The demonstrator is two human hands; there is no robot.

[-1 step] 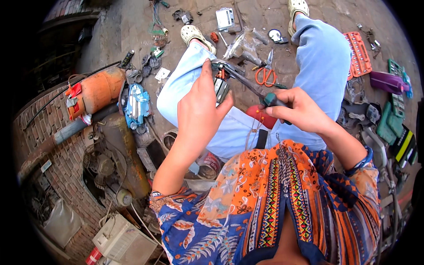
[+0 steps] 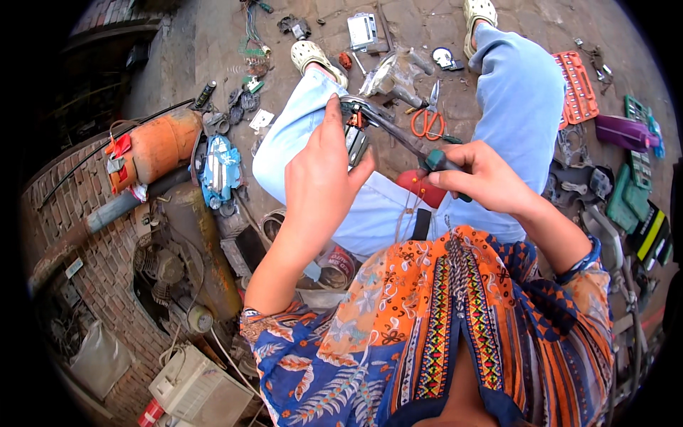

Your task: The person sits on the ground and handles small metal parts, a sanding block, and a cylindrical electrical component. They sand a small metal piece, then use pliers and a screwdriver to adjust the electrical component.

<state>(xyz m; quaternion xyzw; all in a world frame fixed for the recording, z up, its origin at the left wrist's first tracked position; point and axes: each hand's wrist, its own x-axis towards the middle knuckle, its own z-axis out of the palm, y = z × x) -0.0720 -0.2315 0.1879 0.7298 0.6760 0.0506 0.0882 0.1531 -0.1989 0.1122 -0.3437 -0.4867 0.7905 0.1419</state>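
Observation:
My left hand (image 2: 321,167) is closed around a small dark device with metal and orange parts (image 2: 356,135), held up above my lap; the fingers partly hide it, and I cannot tell its exact kind. In my right hand (image 2: 491,174) is a screwdriver (image 2: 445,165) with a dark green and black handle. Its shaft slants up and left to the device, where the tip is hard to make out. Behind the handle, at my lap, a red rounded object (image 2: 420,188) shows. Orange-handled scissors (image 2: 428,122) lie on the ground between my legs.
A metal housing (image 2: 398,77) and a white box-shaped module (image 2: 363,30) lie ahead. An orange tool case (image 2: 578,89) and a purple object (image 2: 626,133) are at the right. To the left are an orange cylinder (image 2: 156,146), a blue-wrapped bundle (image 2: 220,171) and a beige casing (image 2: 203,388).

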